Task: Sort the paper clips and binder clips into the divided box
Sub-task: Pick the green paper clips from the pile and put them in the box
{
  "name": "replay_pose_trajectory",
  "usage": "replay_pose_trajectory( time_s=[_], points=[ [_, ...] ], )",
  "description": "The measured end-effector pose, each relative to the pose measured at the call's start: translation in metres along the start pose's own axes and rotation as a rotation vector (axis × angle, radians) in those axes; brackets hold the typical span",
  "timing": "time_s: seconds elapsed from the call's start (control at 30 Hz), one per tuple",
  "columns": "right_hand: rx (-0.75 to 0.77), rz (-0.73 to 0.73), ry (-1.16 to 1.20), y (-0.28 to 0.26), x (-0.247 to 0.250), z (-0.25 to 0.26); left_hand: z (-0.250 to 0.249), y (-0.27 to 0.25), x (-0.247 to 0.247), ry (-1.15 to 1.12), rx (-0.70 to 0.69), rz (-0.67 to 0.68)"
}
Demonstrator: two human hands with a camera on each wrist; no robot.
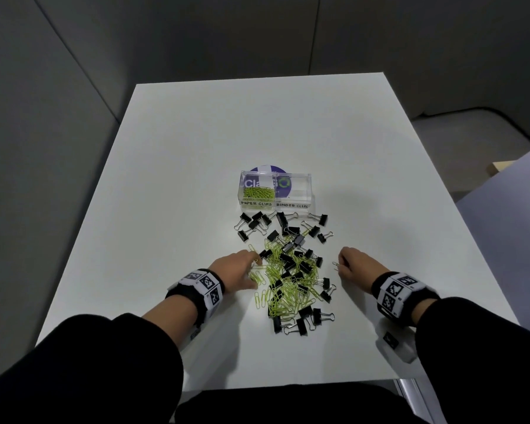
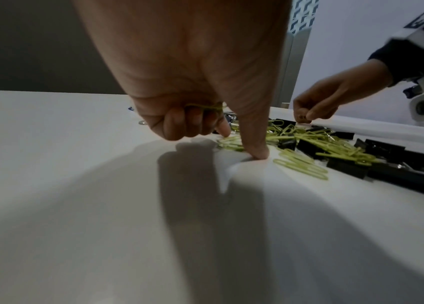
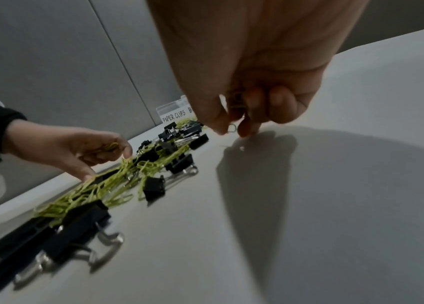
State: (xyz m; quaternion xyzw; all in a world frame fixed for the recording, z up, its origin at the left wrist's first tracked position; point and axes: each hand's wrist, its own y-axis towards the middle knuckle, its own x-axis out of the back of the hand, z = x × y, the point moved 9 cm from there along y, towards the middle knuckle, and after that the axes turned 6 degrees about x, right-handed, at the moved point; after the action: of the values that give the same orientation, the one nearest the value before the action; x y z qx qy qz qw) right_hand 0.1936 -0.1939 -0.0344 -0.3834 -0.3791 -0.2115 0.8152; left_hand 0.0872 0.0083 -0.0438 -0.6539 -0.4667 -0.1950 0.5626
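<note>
Lower centre: my left hand (image 1: 233, 269) pinches springy green paper clips (image 2: 300, 165) — right hand (image 1: 354, 266) pinches binder clip (image 3: 233, 128) by wire handle — light, slippery.

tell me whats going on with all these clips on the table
A person is sorting a mixed pile of green paper clips and black binder clips into a clear divided box. The left hand holds a few green paper clips and is picking at more. The right hand pinches a wire-handled clip off the table. The box's paper clip side holds some green clips; its binder clip side looks empty.
</note>
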Motion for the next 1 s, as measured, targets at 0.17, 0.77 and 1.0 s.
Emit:
replay_pose_trajectory(
  time_s=[0.17,0.77,1.0],
  points=[
    [0.097,0.017,0.032,0.000,-0.002,0.038,-0.004,0.006,0.000,-0.049,-0.005,-0.040],
    [0.193,0.026,-0.189,0.037,-0.040,0.126,0.010,-0.008,-0.003,0.028,0.053,-0.095],
    [0.196,0.117,0.108,0.041,-0.030,0.112,0.018,-0.006,0.019,-0.048,0.035,-0.082]
  ],
)
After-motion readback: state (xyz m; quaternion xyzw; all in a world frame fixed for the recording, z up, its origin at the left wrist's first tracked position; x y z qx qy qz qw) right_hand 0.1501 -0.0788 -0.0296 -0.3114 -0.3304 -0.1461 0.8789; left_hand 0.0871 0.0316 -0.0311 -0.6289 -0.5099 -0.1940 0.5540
